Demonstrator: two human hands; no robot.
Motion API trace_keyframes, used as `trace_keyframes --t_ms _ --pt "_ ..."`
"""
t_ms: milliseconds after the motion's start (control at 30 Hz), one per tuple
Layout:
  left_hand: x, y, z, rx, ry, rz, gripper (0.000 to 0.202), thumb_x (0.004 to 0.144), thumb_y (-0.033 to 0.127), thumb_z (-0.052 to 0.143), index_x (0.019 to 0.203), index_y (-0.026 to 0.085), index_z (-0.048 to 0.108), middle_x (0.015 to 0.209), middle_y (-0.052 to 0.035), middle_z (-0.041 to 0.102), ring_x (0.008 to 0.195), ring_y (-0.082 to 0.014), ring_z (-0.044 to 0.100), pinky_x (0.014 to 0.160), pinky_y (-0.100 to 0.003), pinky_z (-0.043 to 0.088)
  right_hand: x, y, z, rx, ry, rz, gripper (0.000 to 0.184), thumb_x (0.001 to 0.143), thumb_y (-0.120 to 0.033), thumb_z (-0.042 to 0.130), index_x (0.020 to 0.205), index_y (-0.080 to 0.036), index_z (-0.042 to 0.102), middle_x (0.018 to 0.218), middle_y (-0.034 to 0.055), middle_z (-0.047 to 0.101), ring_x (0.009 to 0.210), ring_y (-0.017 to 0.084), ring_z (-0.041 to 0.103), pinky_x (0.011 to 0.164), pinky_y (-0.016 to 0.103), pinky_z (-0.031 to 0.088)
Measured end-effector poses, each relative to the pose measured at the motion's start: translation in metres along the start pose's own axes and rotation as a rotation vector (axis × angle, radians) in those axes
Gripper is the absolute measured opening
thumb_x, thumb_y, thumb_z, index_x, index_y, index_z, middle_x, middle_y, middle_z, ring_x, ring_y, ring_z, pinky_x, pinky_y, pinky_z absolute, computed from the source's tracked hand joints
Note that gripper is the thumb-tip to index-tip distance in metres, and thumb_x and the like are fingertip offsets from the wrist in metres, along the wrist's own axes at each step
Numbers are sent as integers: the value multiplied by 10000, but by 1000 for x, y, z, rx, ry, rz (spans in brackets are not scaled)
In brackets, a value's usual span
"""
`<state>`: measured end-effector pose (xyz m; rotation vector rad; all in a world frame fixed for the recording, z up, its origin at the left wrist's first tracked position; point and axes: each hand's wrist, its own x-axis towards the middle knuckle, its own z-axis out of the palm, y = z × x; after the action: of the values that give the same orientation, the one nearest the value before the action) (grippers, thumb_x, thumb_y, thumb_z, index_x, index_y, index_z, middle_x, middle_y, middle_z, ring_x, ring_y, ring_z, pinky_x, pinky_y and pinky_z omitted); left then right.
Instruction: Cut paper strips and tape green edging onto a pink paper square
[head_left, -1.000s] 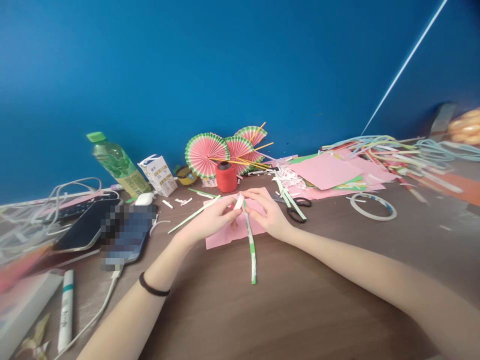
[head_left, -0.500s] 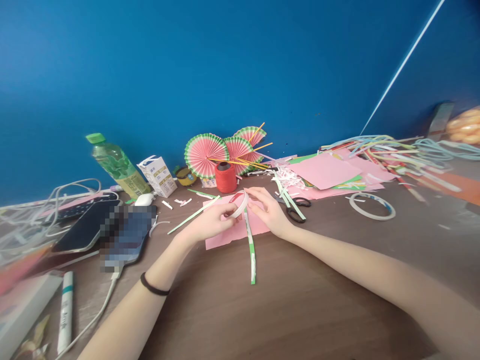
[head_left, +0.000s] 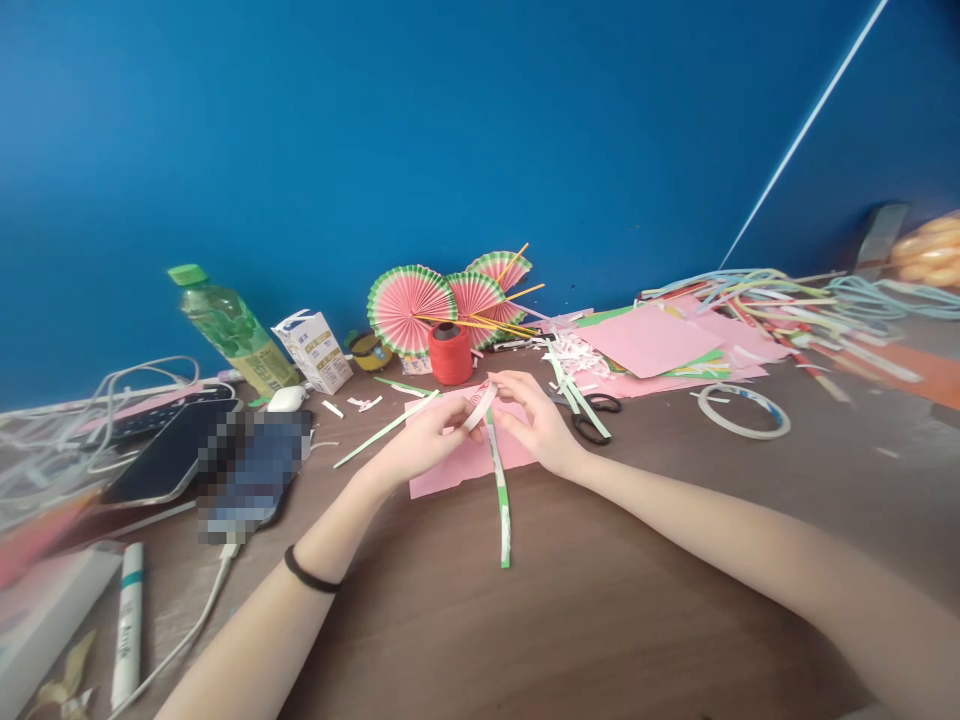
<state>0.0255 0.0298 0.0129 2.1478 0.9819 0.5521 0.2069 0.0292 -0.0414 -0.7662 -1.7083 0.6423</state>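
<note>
My left hand (head_left: 433,436) is closed around a roll of white tape (head_left: 481,407), which it holds tilted above a pink sheet of paper (head_left: 442,474). On the far side of the roll, my right hand (head_left: 541,425) has its fingers bent, with the fingertips at the tape's upper edge; whether they pinch a tape end is too small to make out. Under the hands, a narrow green strip with white tape on it (head_left: 502,510) runs from the pink sheet toward me onto the brown table (head_left: 600,620).
Behind the hands stand a red thread spool (head_left: 451,358) and pink-green pleated paper fans (head_left: 411,308). Black scissors (head_left: 592,428) and another tape roll (head_left: 745,412) lie to the right, near stacked pink paper (head_left: 652,340). Phones (head_left: 259,470), a bottle (head_left: 236,335) and a marker (head_left: 129,625) are left.
The tape roll has turned in my left hand, so its ring now shows narrower, more edge-on. My right hand stays by its upper edge, almost unmoved.
</note>
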Motion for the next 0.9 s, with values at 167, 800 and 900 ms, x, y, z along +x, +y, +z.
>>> trace_keyframes --t_ms 167,800,900 --pt "0 1 2 25 16 -55 113 762 196 398 762 193 512 747 14 579 781 -166 537 751 -316 422 0 -5 -1 -100 -34 -45 331 844 -244 496 1174 -264 515 1199 70 480 1144 204 458 962 400 418" --pt "3 5 8 38 103 -96 223 852 309 366 699 194 481 680 4 570 690 -156 543 687 -288 406 -2 -10 1 -212 -115 -81 433 823 -137 461 1236 -265 484 1201 67 512 1147 200 470 1003 417 372" --pt "3 6 8 63 87 -120 217 843 302 371 674 196 458 664 6 557 677 -156 526 674 -292 397 0 -9 0 -181 -127 -74 409 809 -107 445 1174 -265 536 1192 56 530 1148 194 473 1010 417 362"
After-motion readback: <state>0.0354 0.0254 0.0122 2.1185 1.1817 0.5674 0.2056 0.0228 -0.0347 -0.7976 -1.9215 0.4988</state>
